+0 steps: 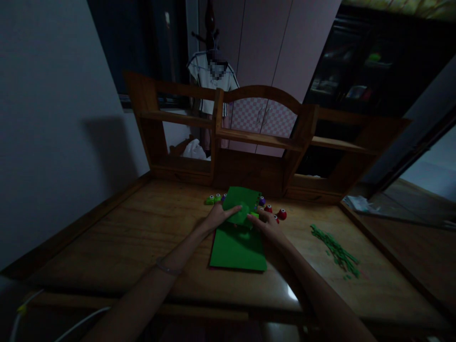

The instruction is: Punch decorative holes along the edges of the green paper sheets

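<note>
My left hand (219, 216) grips a green paper sheet (242, 197), its thumb lying on top. Small cut-outs seem to run along the sheet's right edge. At that edge, my right hand (269, 223) is closed around a small lime-green object (254, 215), which looks like a craft punch; the fingers partly cover it. Below the raised sheet, a larger green sheet (238, 249) lies on the desk, with a thin pink edge showing under it. Behind the hands are small punch-like pieces with white tops: lime green (210, 200), purple (262, 200) and red (282, 213).
A heap of green paper strips and scraps (337, 251) lies on the right of the wooden desk (142, 237). A wooden shelf unit (256, 137) stands along the back. A white cable (81, 323) hangs at the front left.
</note>
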